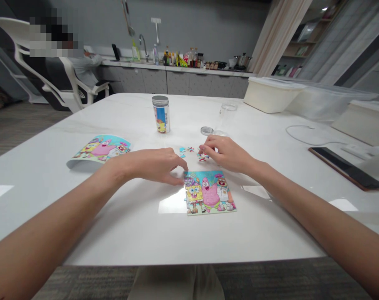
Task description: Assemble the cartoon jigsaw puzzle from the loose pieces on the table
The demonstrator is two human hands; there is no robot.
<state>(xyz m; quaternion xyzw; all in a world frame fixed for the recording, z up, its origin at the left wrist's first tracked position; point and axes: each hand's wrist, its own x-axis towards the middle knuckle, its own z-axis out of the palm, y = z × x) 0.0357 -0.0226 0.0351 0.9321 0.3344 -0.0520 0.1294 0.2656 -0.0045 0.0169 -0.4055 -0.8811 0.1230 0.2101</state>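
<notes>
A nearly complete jigsaw puzzle (210, 193) with cartoon characters lies flat on the white table. At its upper left edge is my left hand (156, 166), index finger and thumb apart, fingertips at the border. My right hand (225, 152) is beyond the upper right of the puzzle, fingers curled into a pinch over loose puzzle pieces (203, 158). Whether a piece is between those fingertips is too small to tell. More loose pieces (182, 152) lie between the hands. A curled picture sheet (103, 148) with the same characters is left of my left forearm.
Behind the pieces stand a lidded picture jar (161, 115) and a clear jar (227, 118), with a silver lid (206, 131) nearby. A phone (345, 167), a cable (314, 143) and storage boxes (272, 96) are at right. A person sits in a chair (56, 81) at far left.
</notes>
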